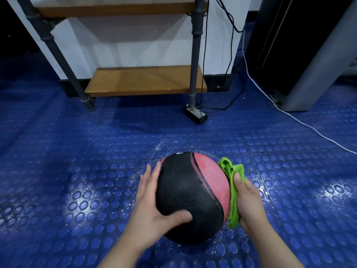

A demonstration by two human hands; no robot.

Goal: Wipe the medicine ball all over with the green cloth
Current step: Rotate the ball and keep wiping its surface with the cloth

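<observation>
The left hand's fingers (pixel 149 176) were straight and spread apart, laid flat against the left flank of the medicine ball (pixel 189 194), with the thumb reaching across the near black panel. That left hand (pixel 152 206) cupped the ball rather than clamped it. On the other side the right hand (pixel 249 202) held the green cloth (pixel 232 190) bunched against the ball's pink panel. Its thumb lay along the fold, and the other fingers were hidden behind the cloth, so I couldn't tell how they lay. The cloth ran down the ball's right edge from its upper shoulder to its lower curve, and a loose tuft stuck out past the thumb.

The ball sat between the two hands, low at the blue studded floor (pixel 77 171) — whether it touched the floor I couldn't tell. A curved seam split black from pink across its top. Fine wet specks glittered on the floor around it.

There was open floor to the left and ahead of the ball. Farther off stood a pipe-framed rack with wooden shelves (pixel 144 80), a black power brick (pixel 195 113) just beside its right leg. A white cable (pixel 289 115) trailed across the floor on the right, well apart from the cloth, and ran back past a grey-edged dark cabinet (pixel 309 64).
</observation>
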